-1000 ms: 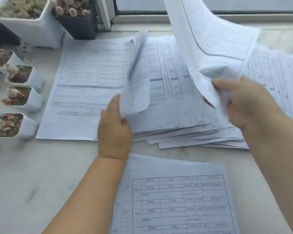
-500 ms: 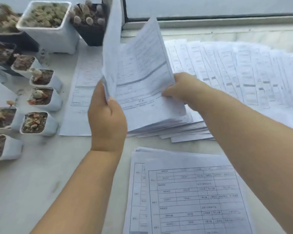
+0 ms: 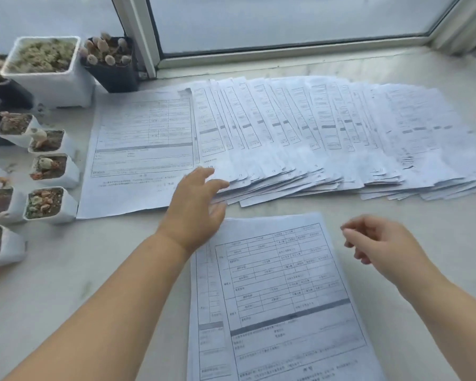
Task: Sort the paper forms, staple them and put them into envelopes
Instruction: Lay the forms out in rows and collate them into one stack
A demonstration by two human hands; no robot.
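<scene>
Paper forms [image 3: 327,133], fanned mid-frame, are judged thin, floppy and slippery; near corners suit pinching. Left hand [image 3: 195,207] is spread, touching them; right hand [image 3: 379,243] hangs loosely curled, empty.

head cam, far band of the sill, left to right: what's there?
White square plastic pot of pale moss-like plants → black square plastic pot of small club-shaped cacti → single printed form lying flat → long fanned row of overlapping printed forms, running to the right edge.
</scene>
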